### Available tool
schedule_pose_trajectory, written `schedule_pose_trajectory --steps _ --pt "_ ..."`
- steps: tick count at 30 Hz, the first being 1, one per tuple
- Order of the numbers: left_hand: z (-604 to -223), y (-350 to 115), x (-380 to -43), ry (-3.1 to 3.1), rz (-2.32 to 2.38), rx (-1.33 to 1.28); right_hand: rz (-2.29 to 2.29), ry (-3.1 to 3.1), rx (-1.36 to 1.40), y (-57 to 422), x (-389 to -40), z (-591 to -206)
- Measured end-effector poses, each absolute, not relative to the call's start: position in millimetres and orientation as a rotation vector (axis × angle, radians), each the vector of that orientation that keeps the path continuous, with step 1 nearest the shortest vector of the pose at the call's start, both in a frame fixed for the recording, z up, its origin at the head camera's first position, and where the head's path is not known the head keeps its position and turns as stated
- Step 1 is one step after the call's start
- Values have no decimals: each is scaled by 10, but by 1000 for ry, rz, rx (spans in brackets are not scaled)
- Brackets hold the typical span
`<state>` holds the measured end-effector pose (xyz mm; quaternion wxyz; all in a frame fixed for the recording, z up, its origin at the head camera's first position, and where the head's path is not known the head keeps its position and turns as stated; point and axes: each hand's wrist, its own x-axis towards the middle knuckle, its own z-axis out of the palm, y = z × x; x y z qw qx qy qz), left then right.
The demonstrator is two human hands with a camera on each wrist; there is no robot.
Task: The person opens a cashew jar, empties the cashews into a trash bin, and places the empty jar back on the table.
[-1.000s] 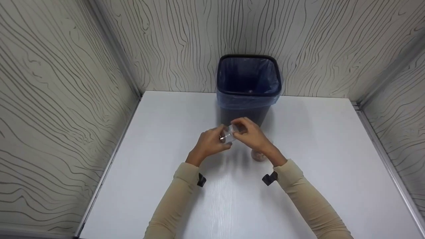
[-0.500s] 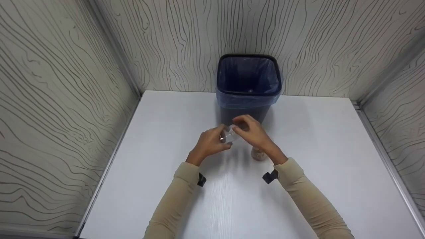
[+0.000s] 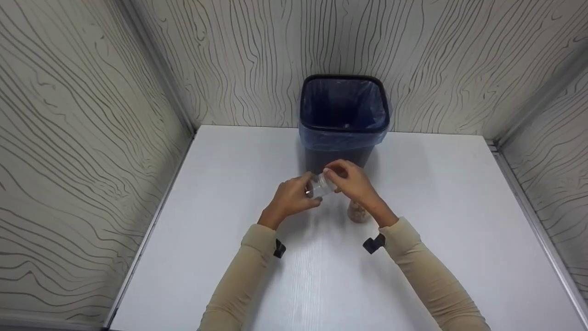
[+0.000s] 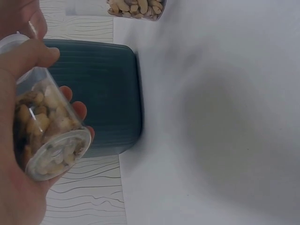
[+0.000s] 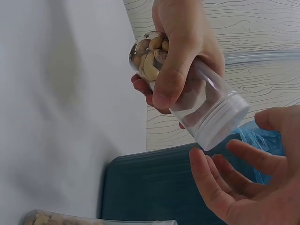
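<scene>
**Jar (image 5: pixel 201 96) of nuts (image 5: pixel 150 63) tilted in the left hand (image 3: pixel 289 197)**

The clear jar is held above the surface (image 3: pixel 229 193) in front of the bin (image 3: pixel 324 158), nuts gathered toward its base, pale lid (image 5: pixel 224 123) at the other end. The left fingers wrap around it; those of the right hand (image 3: pixel 356 184) are spread and loosely bent beside the lid, contact unclear. A second jar (image 3: pixel 357 214), also holding nuts, stands beneath the right forearm. A blue liner (image 3: pixel 344 140) hangs over the bin's rim. A second ago the right fingers spanned the lid; now more of that end shows. The surface is white, the walls (image 3: pixel 257 59) wood-grained.
</scene>
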<state>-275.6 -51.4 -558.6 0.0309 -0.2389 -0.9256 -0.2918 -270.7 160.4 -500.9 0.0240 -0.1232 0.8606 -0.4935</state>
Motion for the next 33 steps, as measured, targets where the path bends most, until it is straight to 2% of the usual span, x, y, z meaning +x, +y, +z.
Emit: schedule_pose_trajectory --steps 8,33 --pt "-5579 -510 -2757 -2851 -903 -748 -1456 2577 -277 1608 -2693 -5012" --pt "-5605 -528 -2736 -2805 -900 -773 -1396 2597 -347 1582 -2661 -5063"
